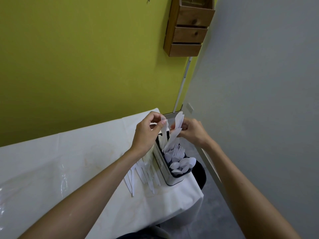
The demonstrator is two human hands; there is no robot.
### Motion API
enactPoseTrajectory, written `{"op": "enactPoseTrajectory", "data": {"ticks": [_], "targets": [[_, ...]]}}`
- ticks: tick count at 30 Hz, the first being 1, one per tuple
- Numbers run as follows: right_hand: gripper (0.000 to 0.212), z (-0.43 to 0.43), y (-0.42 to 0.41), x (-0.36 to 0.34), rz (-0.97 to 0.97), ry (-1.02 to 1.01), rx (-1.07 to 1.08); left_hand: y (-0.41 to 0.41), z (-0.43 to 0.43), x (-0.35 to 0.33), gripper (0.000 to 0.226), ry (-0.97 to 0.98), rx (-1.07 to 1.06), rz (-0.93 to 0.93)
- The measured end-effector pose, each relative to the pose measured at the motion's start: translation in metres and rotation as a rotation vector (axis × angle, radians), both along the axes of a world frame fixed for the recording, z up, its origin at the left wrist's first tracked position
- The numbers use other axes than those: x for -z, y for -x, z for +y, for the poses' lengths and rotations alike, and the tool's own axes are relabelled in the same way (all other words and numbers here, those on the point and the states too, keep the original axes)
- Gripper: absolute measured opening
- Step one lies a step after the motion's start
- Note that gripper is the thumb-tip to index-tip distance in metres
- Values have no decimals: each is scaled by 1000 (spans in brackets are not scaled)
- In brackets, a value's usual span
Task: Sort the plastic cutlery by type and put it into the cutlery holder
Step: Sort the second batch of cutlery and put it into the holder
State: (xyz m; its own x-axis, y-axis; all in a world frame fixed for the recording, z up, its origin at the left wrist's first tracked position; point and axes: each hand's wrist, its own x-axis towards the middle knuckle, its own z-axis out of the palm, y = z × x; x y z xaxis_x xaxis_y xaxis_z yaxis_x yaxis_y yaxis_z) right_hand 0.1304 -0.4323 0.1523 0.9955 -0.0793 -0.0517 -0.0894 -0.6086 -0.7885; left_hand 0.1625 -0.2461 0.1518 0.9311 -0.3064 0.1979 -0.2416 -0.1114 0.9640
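At frame centre, the left hand (146, 133) is pinching one white piece (164, 123) and the right hand (193, 133) is gripping several knives (179, 119) above the cutlery holder (173, 180). They are probably being slotted into its far compartment. Next, lower them straight, then fetch the loose cutlery (143, 173) on the bench (69, 161).

Can't tell what type the white piece (165, 132) pinched in the left hand (146, 133) is. That wrist covers part of the loose cutlery (146, 176) on the table (51, 161), and the wooden box (188, 28) gets chopped off up top.
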Motion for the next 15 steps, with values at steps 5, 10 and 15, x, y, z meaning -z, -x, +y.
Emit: {"op": "enactPoseTrajectory", "data": {"ticks": [5,10,15], "targets": [[5,4,4,2,-68,-33,88,1,4,1,7,57,-85,-38],[6,17,7,11,-148,92,184,5,0,2,9,-49,-39,-94],[13,21,8,14,-154,120,219,4,6,16,2,-204,3,-129]]}}
